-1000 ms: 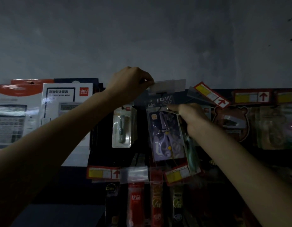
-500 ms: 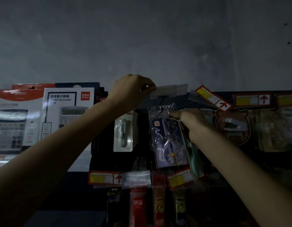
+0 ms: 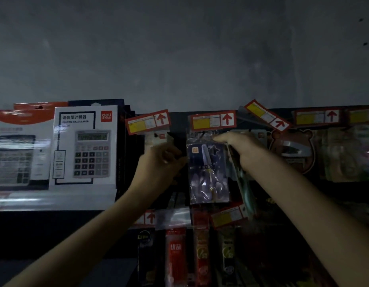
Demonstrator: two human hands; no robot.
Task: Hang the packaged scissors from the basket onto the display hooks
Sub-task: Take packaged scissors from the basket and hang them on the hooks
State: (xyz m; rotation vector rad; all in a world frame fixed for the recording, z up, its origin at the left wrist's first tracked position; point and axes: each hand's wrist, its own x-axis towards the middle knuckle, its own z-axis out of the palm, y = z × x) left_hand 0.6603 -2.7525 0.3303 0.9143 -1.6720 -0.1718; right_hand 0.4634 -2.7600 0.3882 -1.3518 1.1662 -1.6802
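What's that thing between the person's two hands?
The packaged scissors, in a dark blue pack, sit between the left hand and the right hand, which holds their top. The head view shows it.

A big grey wall [image 3: 179,48] with darker smudges fills the top half. The room is dim (colours look dull). Below the wall stands a dark display rack [image 3: 179,121]. To the left, a pale shelf ledge [image 3: 55,200] holds white cardboard calculator boxes [image 3: 84,146].

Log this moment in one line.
right hand: pinches top of scissors pack, below price tag | left hand: beside pack, grip unclear
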